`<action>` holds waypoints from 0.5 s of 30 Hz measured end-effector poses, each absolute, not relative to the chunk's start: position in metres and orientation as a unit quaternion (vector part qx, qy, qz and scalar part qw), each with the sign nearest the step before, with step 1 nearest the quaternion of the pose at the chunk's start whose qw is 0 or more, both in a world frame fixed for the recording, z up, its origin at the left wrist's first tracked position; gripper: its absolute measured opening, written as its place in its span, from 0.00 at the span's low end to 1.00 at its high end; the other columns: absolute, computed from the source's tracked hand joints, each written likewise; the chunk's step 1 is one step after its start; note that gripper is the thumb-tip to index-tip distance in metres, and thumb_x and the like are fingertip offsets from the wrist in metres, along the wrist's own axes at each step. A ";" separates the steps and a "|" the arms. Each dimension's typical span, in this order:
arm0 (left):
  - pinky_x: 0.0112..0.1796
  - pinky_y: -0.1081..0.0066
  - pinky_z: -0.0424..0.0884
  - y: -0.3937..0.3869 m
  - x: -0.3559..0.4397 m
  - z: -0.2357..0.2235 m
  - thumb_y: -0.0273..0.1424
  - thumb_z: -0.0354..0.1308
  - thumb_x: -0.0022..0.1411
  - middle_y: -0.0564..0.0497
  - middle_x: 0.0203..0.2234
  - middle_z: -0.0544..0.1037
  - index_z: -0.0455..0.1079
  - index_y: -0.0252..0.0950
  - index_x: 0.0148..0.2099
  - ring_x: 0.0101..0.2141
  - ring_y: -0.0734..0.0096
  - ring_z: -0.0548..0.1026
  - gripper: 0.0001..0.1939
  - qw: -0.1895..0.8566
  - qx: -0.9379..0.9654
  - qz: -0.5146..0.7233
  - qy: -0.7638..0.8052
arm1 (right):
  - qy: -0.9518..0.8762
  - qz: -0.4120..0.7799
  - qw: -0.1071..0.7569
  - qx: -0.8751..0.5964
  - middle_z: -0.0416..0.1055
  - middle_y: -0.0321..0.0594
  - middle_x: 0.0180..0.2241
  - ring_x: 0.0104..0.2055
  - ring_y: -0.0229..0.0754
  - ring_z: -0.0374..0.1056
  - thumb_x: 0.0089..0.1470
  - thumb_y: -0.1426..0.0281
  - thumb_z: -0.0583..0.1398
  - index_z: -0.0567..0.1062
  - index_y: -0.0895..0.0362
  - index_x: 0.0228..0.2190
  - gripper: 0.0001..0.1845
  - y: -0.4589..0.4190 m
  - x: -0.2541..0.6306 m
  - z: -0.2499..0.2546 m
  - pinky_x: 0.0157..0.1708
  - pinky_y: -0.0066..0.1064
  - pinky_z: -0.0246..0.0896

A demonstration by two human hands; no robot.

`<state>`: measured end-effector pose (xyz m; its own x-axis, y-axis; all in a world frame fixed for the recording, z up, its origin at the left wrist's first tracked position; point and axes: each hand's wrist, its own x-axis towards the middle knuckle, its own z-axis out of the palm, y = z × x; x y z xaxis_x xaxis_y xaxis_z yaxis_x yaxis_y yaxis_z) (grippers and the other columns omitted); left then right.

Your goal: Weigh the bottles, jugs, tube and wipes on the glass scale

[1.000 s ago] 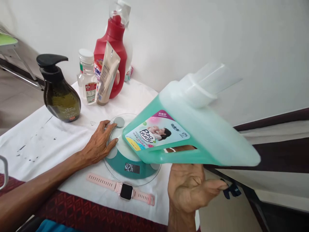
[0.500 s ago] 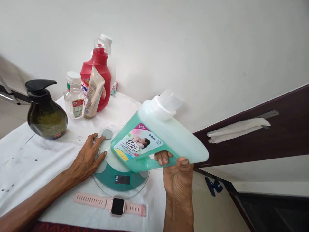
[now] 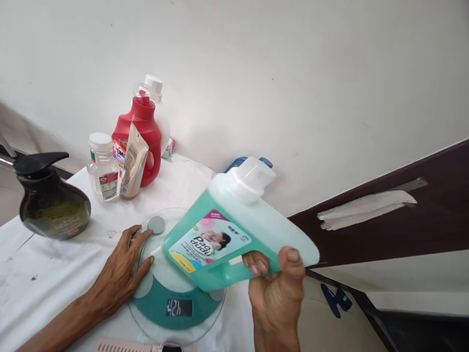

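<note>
My right hand [image 3: 276, 288] is wrapped round the handle of a large detergent bottle [image 3: 220, 239] with green liquid and a white cap. The bottle leans to the right, its lower end over the round glass scale [image 3: 159, 313]; whether it presses on the plate is hard to tell. Lit digits, partly unreadable, show on the scale's display [image 3: 179, 307]. With fingers apart, my left hand [image 3: 119, 266] rests at the scale's left rim. A pink-strapped smartwatch [image 3: 128, 345] lies in front of the scale, cut off by the bottom edge of the view.
A dark pump bottle [image 3: 54, 205] stands at the left. Behind it are a clear jar [image 3: 102, 168], a beige tube [image 3: 134, 164], a red detergent bottle [image 3: 148, 127] and a white bottle [image 3: 164, 124]. Something blue [image 3: 238, 163] shows behind the green bottle, near the wall.
The view has tilted upward, so everything sits lower and the watch is mostly cut off. The scale display now shows brighter digits. Both hands keep their places, the right still holding the bottle.
</note>
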<state>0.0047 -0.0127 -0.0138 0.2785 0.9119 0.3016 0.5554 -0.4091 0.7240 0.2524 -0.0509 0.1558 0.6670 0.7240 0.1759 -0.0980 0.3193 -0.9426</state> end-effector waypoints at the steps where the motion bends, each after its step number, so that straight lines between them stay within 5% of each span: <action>1: 0.57 0.40 0.76 -0.014 0.005 -0.014 0.41 0.52 0.76 0.39 0.65 0.62 0.59 0.47 0.71 0.59 0.46 0.74 0.25 0.251 0.755 0.359 0.488 | -0.284 0.260 0.763 -0.520 0.51 0.22 0.15 0.16 0.30 0.49 0.41 0.52 0.74 0.62 0.51 0.23 0.28 -0.044 0.259 0.160 0.17 0.26 0.54; 6: 0.58 0.41 0.75 -0.018 0.010 -0.012 0.41 0.53 0.75 0.41 0.67 0.62 0.60 0.49 0.72 0.61 0.45 0.73 0.26 0.255 0.738 0.362 0.510 | -0.301 0.190 0.791 -0.497 0.50 0.23 0.16 0.17 0.29 0.46 0.42 0.45 0.71 0.60 0.51 0.21 0.31 0.014 0.291 0.171 0.15 0.26 0.48; 9: 0.58 0.43 0.77 -0.019 0.012 -0.011 0.40 0.53 0.75 0.42 0.68 0.62 0.61 0.51 0.72 0.61 0.45 0.74 0.26 0.252 0.732 0.360 0.521 | -0.315 0.141 0.799 -0.492 0.49 0.24 0.16 0.18 0.30 0.47 0.42 0.50 0.72 0.62 0.51 0.20 0.28 0.067 0.307 0.165 0.16 0.28 0.46; 15: 0.56 0.46 0.79 -0.019 0.013 -0.013 0.39 0.55 0.73 0.41 0.68 0.65 0.62 0.51 0.72 0.60 0.44 0.75 0.27 0.242 0.730 0.364 0.525 | -0.329 -0.006 0.755 -0.568 0.54 0.29 0.16 0.19 0.38 0.52 0.50 0.47 0.69 0.63 0.48 0.18 0.27 0.179 0.342 0.138 0.19 0.35 0.53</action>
<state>0.0134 -0.0190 -0.0133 0.1835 0.9432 0.2771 0.5912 -0.3311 0.7355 0.3422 0.1791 0.1383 0.7834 0.3650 0.5031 0.3821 0.3556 -0.8530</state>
